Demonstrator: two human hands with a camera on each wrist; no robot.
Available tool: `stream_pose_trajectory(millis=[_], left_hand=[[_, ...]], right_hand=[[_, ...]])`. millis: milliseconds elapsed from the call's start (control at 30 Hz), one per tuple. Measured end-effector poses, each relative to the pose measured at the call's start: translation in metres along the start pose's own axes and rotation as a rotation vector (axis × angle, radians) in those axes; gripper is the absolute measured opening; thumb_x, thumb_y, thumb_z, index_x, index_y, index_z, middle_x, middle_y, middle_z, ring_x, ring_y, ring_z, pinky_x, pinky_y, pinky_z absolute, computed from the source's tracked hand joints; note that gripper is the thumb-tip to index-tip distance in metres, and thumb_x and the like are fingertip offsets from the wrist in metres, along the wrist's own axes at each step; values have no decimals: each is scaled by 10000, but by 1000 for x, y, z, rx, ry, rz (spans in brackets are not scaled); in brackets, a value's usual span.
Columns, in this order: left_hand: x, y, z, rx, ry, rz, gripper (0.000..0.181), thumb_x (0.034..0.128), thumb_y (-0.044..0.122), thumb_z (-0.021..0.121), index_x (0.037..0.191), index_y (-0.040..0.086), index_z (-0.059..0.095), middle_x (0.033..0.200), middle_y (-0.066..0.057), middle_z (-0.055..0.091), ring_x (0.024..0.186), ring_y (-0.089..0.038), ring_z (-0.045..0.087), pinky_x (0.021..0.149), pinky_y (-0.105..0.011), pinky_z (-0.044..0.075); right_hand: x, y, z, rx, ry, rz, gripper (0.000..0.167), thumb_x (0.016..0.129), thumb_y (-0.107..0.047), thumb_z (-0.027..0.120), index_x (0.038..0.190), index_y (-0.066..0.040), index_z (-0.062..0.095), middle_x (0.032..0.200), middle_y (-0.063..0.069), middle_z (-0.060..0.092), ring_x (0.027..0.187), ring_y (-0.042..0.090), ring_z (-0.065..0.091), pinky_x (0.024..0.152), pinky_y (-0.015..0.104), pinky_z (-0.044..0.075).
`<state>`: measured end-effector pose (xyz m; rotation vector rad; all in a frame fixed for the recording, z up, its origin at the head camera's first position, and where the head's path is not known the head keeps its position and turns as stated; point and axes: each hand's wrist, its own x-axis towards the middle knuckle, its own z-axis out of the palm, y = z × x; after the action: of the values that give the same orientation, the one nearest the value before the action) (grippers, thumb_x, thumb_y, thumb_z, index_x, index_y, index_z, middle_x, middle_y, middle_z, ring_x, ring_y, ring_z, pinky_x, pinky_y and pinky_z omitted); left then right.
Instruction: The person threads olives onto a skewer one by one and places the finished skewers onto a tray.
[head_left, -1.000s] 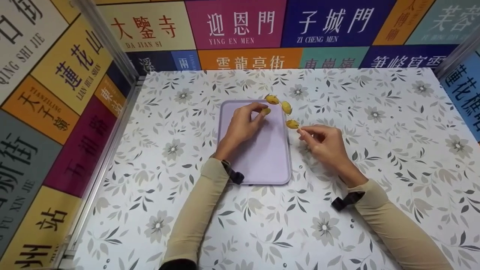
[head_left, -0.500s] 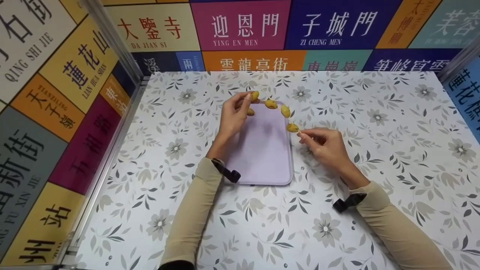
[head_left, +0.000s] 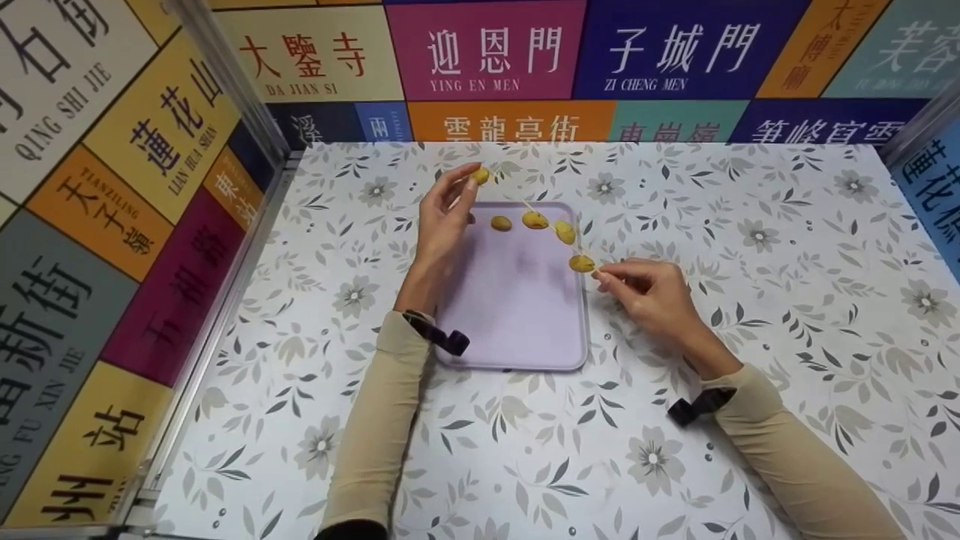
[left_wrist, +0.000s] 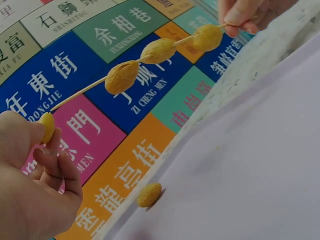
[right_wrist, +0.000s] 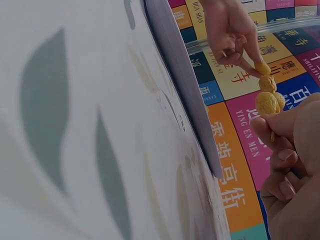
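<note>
My right hand (head_left: 649, 292) pinches the near end of a thin wooden skewer (left_wrist: 82, 93). Three wrinkled yellow fruits, perhaps preserved olives, are threaded on it, the middle fruit (left_wrist: 158, 51) between two others. The skewer's bare pointed tip aims toward my left hand (head_left: 442, 214). Between left thumb and fingertips is another yellow fruit (head_left: 481, 175); in the head view it is apart from the tip. One more loose fruit (head_left: 501, 223) lies at the far end of the lilac tray (head_left: 517, 322). In the right wrist view the threaded fruits (right_wrist: 268, 103) overlap each other.
The tray lies on a table (head_left: 652, 450) with a leaf-and-flower cover. Colourful panels (head_left: 491, 52) with Chinese lettering stand along the back and left. A metal rail (head_left: 191, 352) runs down the left edge.
My left hand has moved up and left, carrying a fruit away from the skewer. The loose fruit on the tray has come into sight. The right hand has barely moved, and the skewer has dipped slightly.
</note>
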<state>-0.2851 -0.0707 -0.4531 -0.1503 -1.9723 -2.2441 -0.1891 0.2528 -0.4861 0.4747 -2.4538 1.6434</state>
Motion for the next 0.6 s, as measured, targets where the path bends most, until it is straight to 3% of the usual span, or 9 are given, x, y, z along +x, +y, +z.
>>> stream_pose_trajectory(millis=[300,600], left_hand=[[1,0,-6,-11,11,-91,294,1108,384,615,1372,313,725,1327,27,684,821,-145,487,763,-304,460],[0,-1,-7,6,-7,-89,297,1116,398,595,1383,369,721,1257,-1,668,779,-137,463,718,-279,435]], right_hand=[[-1,1,0,7,-32,-6,113,988,-92,804,1079,-116,868,887,114,801,701,308,730,611,199,569],[-2,0,0,-32,-60,-21,125,984,-100,808,1096,-118,863,896,95,805,714,303,711,610,180,545]])
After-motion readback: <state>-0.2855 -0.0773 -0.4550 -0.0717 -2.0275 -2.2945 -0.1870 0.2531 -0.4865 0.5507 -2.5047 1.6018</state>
